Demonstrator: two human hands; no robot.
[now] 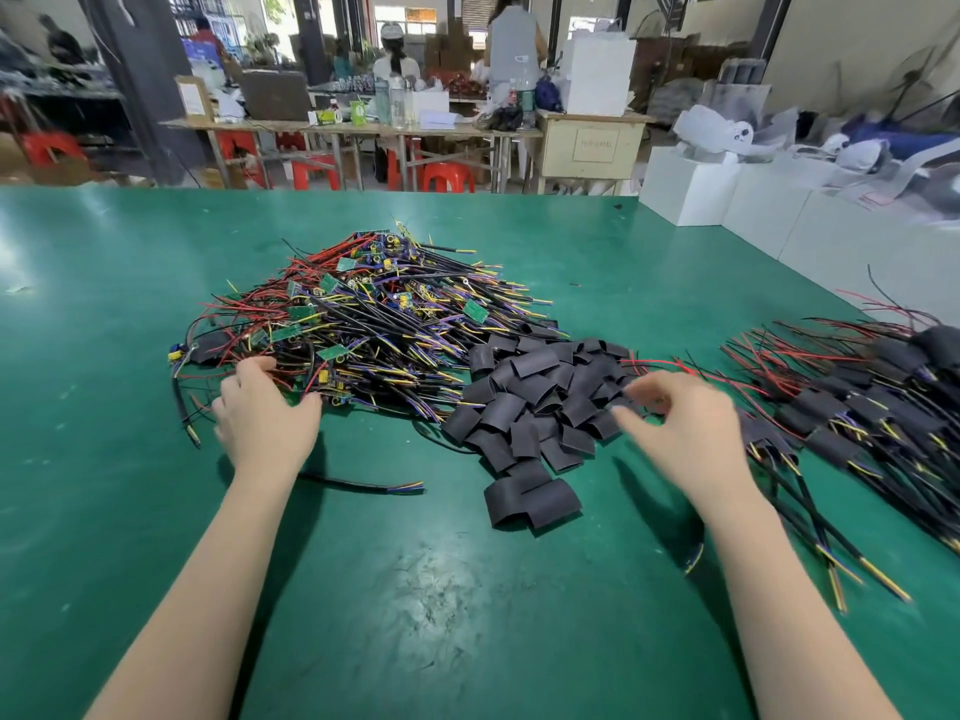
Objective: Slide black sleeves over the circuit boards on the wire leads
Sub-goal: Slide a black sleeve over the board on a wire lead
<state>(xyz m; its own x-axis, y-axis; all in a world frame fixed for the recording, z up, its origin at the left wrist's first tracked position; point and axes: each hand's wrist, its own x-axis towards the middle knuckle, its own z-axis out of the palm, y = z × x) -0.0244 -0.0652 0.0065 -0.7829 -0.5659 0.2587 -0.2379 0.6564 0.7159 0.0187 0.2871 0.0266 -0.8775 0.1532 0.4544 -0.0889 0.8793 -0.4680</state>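
Currently left hand (267, 415) relaxed-open, fingertips touching the tangled heap of red/black/yellow wire leads with small green circuit boards (374, 309) on the green bench (467, 589), gripping nothing. Right hand (691, 428) blurred, fingers loosely spread over the pile of short black tube sleeves (535, 402), empty. Sleeved leads (857, 402) lie far right.

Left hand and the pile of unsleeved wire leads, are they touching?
Touching. The head view shows the left hand with its fingertips resting on the near edge of the pile of unsleeved wire leads, no gap visible between them.
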